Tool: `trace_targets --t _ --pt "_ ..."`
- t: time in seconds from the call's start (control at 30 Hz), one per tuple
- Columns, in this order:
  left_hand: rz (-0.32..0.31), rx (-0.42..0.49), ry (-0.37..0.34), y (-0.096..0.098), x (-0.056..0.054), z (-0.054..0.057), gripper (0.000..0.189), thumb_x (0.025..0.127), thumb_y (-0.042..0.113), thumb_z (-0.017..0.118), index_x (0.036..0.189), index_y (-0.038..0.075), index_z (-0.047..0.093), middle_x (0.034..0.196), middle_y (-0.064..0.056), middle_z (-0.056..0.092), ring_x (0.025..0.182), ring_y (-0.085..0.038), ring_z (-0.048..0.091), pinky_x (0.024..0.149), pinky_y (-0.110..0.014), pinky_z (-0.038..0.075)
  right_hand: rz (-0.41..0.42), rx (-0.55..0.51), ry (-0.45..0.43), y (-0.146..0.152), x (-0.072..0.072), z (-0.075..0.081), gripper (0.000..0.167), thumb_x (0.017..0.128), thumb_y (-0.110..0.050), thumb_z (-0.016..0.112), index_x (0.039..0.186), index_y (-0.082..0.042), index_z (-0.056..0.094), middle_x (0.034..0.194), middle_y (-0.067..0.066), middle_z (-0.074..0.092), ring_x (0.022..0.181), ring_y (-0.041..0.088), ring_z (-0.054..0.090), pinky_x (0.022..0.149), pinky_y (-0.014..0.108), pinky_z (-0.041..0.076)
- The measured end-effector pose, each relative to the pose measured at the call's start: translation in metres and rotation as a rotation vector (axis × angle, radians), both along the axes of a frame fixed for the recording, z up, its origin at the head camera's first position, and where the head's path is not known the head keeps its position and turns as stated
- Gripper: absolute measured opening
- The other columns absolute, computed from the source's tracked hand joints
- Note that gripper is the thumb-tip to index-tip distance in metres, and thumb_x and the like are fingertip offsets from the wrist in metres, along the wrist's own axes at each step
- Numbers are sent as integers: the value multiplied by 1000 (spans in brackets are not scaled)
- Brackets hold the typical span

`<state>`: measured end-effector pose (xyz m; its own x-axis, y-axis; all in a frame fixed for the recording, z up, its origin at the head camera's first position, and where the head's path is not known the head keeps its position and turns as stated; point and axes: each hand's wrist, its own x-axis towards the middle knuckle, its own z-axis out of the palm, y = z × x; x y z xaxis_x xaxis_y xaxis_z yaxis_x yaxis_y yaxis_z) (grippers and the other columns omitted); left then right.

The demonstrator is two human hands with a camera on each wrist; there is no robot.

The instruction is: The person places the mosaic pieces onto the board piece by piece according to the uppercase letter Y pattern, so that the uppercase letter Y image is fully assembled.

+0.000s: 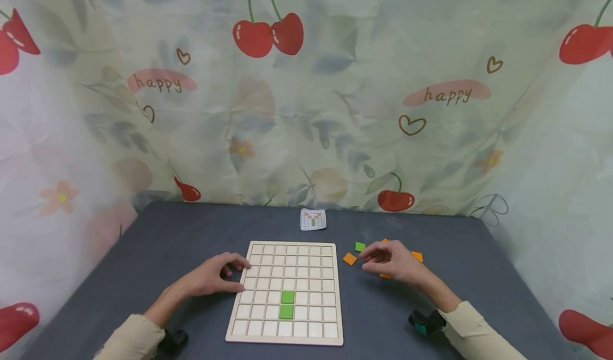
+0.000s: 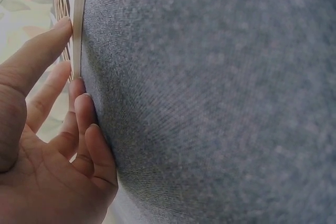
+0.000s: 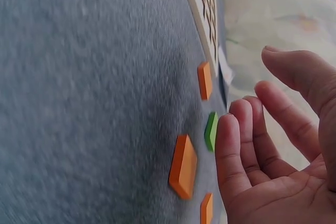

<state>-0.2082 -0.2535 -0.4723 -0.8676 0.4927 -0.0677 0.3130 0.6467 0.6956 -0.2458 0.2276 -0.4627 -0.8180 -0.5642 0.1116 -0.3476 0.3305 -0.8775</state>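
Note:
A pale wooden grid board [image 1: 284, 329] lies flat on the table, with two green square tiles [image 1: 287, 296] set one above the other in its lower middle cells. My left hand [image 1: 210, 276] rests at the board's left edge, thumb and fingertips touching the rim. To the right of the board, my right hand [image 1: 392, 262] is held over loose tiles, its fingers loosely bent and thumb apart, with nothing between them. Near its fingertips lie a loose green tile [image 1: 360, 247] and an orange tile [image 1: 350, 258]. Other orange tiles [image 3: 183, 169] lie under and beside that hand, partly hidden in the head view.
A small printed card [image 1: 313, 219] with a coloured grid pattern lies behind the board. The dark grey cloth-covered table [image 1: 191, 227] ends at a patterned curtain [image 1: 297, 110]. Dark wrist devices [image 1: 427, 322] sit at both wrists.

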Motion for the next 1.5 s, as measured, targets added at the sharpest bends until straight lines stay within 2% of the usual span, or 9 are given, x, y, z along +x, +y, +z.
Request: trace_targets --t 0.17,0.53,0.9,1.17,1.5 --pt "-12 2 3 0 -1 0 42 89 29 82 124 14 67 111 -1 57 94 -22 54 82 -38 45 -37 16 1 6 -6 -1 29 93 -10 76 116 5 69 106 15 69 91 29 66 77 31 54" --pt "-35 18 7 0 -2 1 42 89 28 81 125 12 66 109 -2 57 94 -22 54 82 -36 46 -64 52 87 15 -24 -8 31 93 -13 77 117 5 69 110 19 68 93 29 66 80 31 54" --pt "-39 20 5 -1 -2 1 42 89 27 81 125 12 66 109 -3 57 94 -23 54 81 -36 45 -93 88 108 9 -35 -13 45 91 -18 79 126 6 65 121 20 66 105 33 65 88 35 52" --pt "-40 20 5 -1 -3 -1 42 90 28 81 125 12 66 110 -3 57 95 -23 54 82 -36 46 -98 80 117 1 -37 -13 47 90 -15 81 125 10 64 122 24 65 106 39 64 89 41 52" --pt "-31 8 3 -1 -3 0 42 89 28 82 125 13 66 109 -2 56 94 -22 54 82 -36 45 -141 118 93 -7 -39 -12 48 88 -17 83 124 8 65 119 21 67 106 37 64 90 48 50"
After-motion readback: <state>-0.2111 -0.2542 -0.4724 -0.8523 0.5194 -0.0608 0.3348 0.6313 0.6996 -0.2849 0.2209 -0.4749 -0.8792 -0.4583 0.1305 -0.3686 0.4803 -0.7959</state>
